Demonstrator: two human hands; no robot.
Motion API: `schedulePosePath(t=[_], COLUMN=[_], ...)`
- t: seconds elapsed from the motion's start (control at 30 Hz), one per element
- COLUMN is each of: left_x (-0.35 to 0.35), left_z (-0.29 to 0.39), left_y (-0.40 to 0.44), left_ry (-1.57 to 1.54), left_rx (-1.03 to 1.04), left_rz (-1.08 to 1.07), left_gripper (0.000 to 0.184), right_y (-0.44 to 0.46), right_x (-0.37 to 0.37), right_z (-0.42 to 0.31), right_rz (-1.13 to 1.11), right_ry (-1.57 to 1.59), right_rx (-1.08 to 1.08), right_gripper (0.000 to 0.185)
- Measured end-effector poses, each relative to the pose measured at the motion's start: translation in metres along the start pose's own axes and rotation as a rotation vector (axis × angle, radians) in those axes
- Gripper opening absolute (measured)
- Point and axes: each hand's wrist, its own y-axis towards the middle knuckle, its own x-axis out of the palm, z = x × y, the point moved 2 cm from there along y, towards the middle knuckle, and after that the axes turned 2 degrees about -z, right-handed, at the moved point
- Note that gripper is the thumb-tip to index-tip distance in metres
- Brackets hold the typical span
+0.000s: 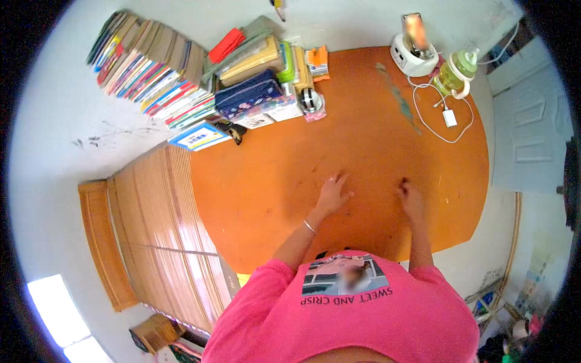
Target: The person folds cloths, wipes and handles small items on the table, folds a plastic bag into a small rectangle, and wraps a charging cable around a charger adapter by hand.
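Over the orange-brown tabletop (260,181), my left hand (333,195) is spread with its fingers apart and nothing in it; a thin bangle is on that wrist. To its right, my right hand (411,198) has its fingers curled together, slightly blurred. A small dark reddish spot (404,181) shows at its fingertips, too small to identify. The two hands are apart, near the table's front edge.
Rows of books (163,63) line the back left, beside a dark blue patterned pouch (248,95) and a round silver-black object (311,100). At the back right are a white appliance (413,59), a green bottle (454,74) and a white charger (449,118) with its cable.
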Motion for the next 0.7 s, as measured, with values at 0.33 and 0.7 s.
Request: schedulePosePath(t=[0.33, 0.7], left_x=[-0.030, -0.044], left_z=[-0.050, -0.021], left_y=[-0.077, -0.074], left_ry=[-0.900, -1.106], left_rx=[-0.454, -0.473], left_rz=[-0.108, 0.150], left_gripper=[0.045, 0.025], right_y=[0.021, 0.018], right_x=[0.048, 0.057], right_z=[-0.135, -0.158], right_rz=[-0.502, -0.477], right_ry=[0.779, 0.932], right_rx=[-0.198, -0.077], right_gripper=[0.025, 0.015])
